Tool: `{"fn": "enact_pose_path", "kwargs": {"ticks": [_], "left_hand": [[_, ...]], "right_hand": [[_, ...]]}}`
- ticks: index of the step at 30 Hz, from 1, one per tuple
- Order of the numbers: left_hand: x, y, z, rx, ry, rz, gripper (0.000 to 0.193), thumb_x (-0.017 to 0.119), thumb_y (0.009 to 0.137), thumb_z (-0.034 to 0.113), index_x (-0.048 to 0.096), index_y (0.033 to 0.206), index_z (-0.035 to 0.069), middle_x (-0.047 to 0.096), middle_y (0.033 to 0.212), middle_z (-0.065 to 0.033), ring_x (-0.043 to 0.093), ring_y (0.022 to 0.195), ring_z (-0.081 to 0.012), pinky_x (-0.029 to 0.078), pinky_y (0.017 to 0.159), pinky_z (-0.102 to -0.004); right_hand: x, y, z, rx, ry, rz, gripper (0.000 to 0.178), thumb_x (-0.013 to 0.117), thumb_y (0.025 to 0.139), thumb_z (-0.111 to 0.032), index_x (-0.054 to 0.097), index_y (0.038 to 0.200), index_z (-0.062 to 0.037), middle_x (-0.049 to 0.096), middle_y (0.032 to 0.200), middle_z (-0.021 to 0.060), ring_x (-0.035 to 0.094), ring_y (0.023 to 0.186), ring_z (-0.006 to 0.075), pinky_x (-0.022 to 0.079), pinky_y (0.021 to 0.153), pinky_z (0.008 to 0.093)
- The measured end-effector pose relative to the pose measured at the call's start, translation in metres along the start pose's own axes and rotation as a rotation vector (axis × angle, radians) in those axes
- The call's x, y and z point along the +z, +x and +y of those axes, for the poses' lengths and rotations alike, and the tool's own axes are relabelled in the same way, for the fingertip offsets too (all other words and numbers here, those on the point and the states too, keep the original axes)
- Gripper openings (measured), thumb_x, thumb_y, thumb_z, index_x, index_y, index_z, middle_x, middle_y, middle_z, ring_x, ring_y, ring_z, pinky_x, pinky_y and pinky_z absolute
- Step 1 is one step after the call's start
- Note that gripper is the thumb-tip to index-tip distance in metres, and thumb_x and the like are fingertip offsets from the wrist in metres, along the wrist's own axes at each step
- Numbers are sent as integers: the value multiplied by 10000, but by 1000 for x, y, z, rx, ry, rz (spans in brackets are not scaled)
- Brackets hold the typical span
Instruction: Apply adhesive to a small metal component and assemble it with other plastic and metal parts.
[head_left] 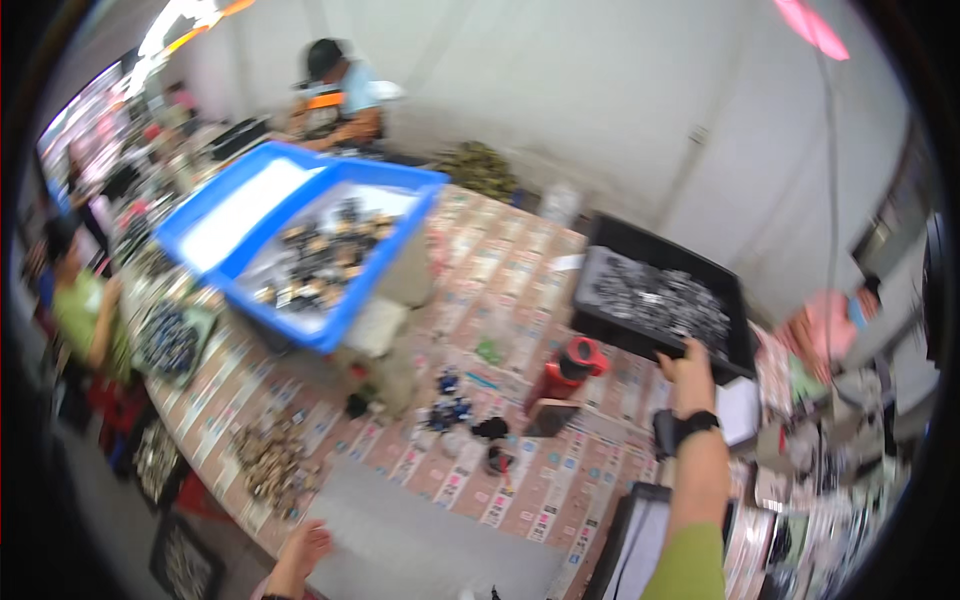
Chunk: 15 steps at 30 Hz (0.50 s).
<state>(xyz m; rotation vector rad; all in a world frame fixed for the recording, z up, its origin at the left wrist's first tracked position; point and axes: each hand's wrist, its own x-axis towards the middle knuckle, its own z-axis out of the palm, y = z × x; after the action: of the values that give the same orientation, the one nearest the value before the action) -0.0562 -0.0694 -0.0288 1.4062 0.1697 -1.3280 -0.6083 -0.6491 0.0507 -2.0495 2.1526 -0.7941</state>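
My right hand reaches far out and grips the near rim of a black plastic tray, with the thumb apart from the fingers. Many small dark grey pieces lie in this tray. At the lower left, my left hand is by the left edge of a grey work mat; blur hides how its fingers are set, and I see nothing in it. Beyond that hand lies a heap of small tan pieces on the patterned table covering.
A two-part blue bin holding black and tan parts stands at the left. A red bottle, a phone-like slab and small blue pieces sit mid-table. Co-workers are at the back, left and right.
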Motion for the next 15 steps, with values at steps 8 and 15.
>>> {"fn": "enact_pose_path", "kwargs": {"ticks": [8, 15], "left_hand": [[-71, 48, 243, 766, 85, 144, 321, 523, 844, 286, 510, 1077, 65, 496, 795, 4, 457, 714, -83, 379, 630, -212], [105, 169, 322, 707, 223, -231, 318, 514, 849, 274, 503, 1082, 57, 493, 802, 1, 455, 718, -84, 381, 633, -214]], "right_hand": [[34, -6, -56, 1281, 1751, 125, 432, 518, 676, -51, 428, 1094, 9, 427, 1131, 216, 397, 1095, 406, 368, 814, 623], [95, -30, -34, 1255, 1825, 209, 526, 604, 663, -78, 399, 1136, 26, 398, 1161, 207, 436, 1032, 397, 406, 791, 589]]}}
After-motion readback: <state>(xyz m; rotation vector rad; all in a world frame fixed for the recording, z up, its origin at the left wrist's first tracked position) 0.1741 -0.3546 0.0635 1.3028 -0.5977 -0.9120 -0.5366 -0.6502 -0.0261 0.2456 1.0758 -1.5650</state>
